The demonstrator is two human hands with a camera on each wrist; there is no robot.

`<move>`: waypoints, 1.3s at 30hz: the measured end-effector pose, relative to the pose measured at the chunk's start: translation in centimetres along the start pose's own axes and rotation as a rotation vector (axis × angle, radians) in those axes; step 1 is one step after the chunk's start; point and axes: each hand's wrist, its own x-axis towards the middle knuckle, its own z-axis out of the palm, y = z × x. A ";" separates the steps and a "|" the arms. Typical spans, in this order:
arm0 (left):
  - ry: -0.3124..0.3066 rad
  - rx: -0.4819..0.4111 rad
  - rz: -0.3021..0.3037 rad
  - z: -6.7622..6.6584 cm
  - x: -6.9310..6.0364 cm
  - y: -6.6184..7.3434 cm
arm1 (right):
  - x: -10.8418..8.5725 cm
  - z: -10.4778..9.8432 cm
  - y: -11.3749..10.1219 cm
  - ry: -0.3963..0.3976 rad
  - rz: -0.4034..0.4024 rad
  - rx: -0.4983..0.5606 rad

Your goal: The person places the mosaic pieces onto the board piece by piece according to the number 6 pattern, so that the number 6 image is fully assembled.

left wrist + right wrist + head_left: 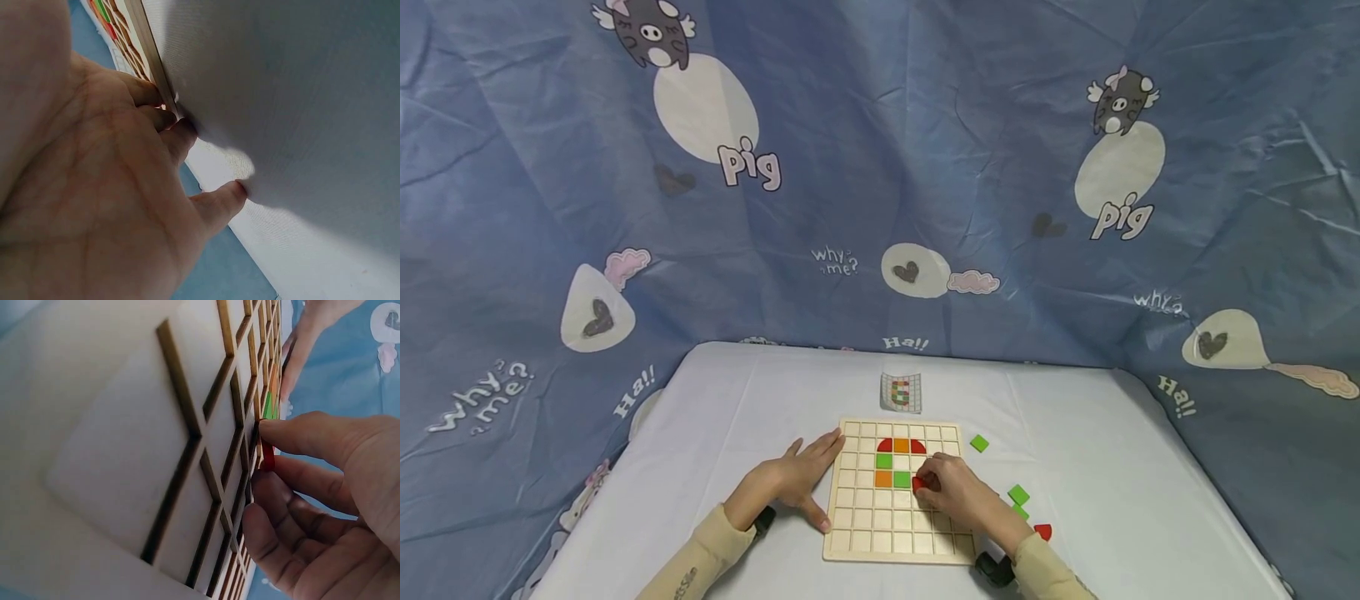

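A wooden grid board (857, 543) lies on the white table. Red quarter-round tiles (885, 445), orange square tiles (883, 479) and green square tiles (902, 479) fill several of its cells. My right hand (953, 490) pinches a red tile (269, 456) between thumb and index finger, at a cell beside the green tile in the third row. In the right wrist view the tile stands tilted at the board's surface. My left hand (801, 477) rests along the board's left edge, fingers spread and fairly straight, touching the frame; in the left wrist view the fingertips (181, 134) meet the board's side.
A small printed pattern card (901, 392) lies behind the board. Loose green tiles (1018, 495) and a red tile (1042, 531) lie to the right of it, with another green tile (979, 442) near its far right corner. A blue patterned curtain (880, 208) hangs behind the table.
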 end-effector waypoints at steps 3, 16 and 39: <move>-0.002 0.001 0.004 0.0 0.0 0.0 | 0.2 0.1 0.1 0.003 0.001 0.008; -0.009 0.004 0.005 -0.1 0.1 0.1 | 0.3 -0.2 0.4 0.005 0.016 -0.027; -0.006 0.008 0.024 -0.3 -0.3 0.1 | 0.7 -0.1 -0.4 0.043 -0.024 -0.085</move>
